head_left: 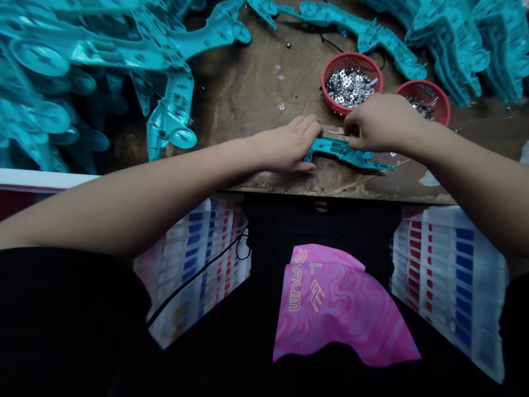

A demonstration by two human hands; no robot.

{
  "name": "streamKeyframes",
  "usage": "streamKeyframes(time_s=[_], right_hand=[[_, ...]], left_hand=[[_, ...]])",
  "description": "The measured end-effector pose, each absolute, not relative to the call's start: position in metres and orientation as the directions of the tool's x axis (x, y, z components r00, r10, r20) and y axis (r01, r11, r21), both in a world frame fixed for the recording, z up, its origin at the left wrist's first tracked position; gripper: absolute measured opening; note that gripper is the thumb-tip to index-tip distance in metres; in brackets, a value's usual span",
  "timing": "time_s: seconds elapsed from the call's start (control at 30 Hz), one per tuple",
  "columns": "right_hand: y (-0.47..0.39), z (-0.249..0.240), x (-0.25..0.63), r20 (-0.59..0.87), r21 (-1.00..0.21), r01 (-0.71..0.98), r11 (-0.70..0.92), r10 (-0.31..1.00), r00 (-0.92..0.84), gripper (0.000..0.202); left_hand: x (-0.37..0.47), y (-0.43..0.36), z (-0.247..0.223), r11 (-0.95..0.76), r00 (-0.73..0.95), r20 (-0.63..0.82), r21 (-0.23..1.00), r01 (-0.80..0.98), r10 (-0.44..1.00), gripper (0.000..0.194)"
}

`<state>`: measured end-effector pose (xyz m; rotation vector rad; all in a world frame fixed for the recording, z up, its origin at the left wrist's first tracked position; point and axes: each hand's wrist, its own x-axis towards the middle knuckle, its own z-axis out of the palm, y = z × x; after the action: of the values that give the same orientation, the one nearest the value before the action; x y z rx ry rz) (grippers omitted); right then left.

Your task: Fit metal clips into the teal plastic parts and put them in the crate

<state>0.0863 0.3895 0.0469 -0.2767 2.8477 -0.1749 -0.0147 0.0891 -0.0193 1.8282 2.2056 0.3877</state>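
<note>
A long, narrow teal plastic part lies near the front edge of a worn brown wooden desk, between a person's two bare hands. Its long axis runs left to right, roughly parallel with that edge, the tapered right end slanting slightly towards it. The left hand is the nearer to the part's left end: it grips there, fingers bent over the far side, thumb on the near side. The right hand sits above the right half, fingers curled in towards the thumb at the part's far side; whether it pinches anything cannot be told. Just beyond the right hand, towards the desk's far edge, stands a round red plastic basket of small silvery metal pieces; a second red basket, partly hidden, is to its right.
</note>
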Motion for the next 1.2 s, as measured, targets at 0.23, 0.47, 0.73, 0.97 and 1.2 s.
streamKeyframes(time_s=[0.23, 0.47, 0.73, 0.97, 1.2], right_hand=[[0.375, 0.042, 0.093, -0.380, -0.081, -0.157, 0.984, -0.176, -0.908, 0.028], [0.361, 0.058, 0.096, -0.421, -0.008, -0.162, 0.987, -0.150, -0.895, 0.027], [0.351, 0.047, 0.101, -0.430, 0.073, -0.194, 0.978, -0.144, -0.891, 0.026], [0.357, 0.027, 0.107, -0.385, -0.042, -0.128, 0.991, -0.134, -0.913, 0.026], [0.361, 0.030, 0.105, -0.377, -0.060, -0.104, 0.993, -0.119, -0.918, 0.031]], left_hand=[[-0.008, 0.089, -0.018, 0.196, -0.160, -0.141, 0.300, 0.934, 0.977, 0.098], [0.008, 0.099, -0.018, 0.230, -0.201, -0.149, 0.218, 0.948, 0.968, 0.082], [0.020, 0.107, -0.016, 0.274, -0.251, -0.156, 0.150, 0.950, 0.955, 0.080], [0.025, 0.105, -0.015, 0.284, -0.264, -0.164, 0.116, 0.952, 0.951, 0.081], [0.027, 0.105, -0.011, 0.293, -0.269, -0.191, 0.107, 0.950, 0.944, 0.093]])
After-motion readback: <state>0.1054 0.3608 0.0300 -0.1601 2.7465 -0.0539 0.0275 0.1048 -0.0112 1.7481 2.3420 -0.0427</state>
